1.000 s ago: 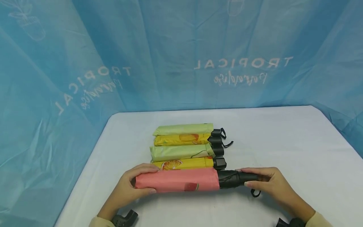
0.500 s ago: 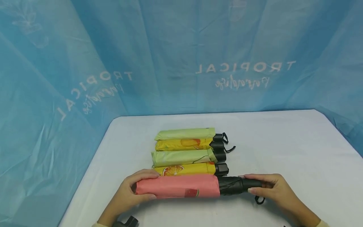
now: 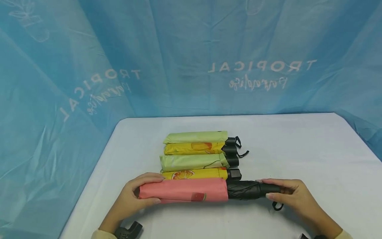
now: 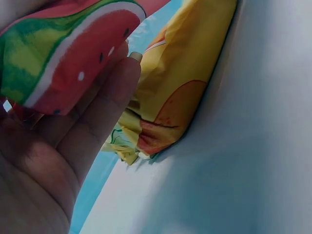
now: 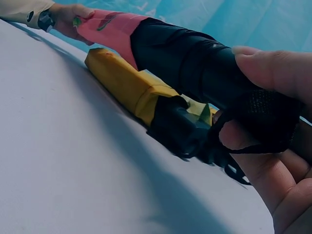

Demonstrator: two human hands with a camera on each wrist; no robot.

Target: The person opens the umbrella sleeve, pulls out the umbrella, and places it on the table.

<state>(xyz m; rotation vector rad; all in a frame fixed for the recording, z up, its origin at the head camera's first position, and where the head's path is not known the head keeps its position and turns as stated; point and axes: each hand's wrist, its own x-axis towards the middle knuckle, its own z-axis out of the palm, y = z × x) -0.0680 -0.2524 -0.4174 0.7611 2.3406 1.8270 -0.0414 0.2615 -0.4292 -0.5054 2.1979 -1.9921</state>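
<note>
A folded compact umbrella [image 3: 249, 190] with a black canopy and handle is partly inside a pink watermelon-print sleeve [image 3: 182, 189]. My left hand [image 3: 138, 192] grips the sleeve's closed end, thumb on the near side and fingers on the far side. At the other end, my right hand [image 3: 287, 191] pinches the black handle, and a wrist loop [image 5: 224, 131] hangs below it. In the right wrist view the umbrella [image 5: 180, 56] is held above the table. Just behind it lies a yellow sleeved umbrella [image 3: 197, 173] with an orange-slice print.
Further back, a green sleeved umbrella [image 3: 194, 162], a yellow one [image 3: 182, 149] and another green one [image 3: 195, 136] lie side by side, black handles to the right. They rest on a white-covered table [image 3: 292, 146]. A blue printed curtain [image 3: 179, 66] hangs behind and at the left.
My right hand has moved right with the handle, while my left hand and the pink sleeve have shifted slightly left. More of the black canopy shows outside the sleeve.
</note>
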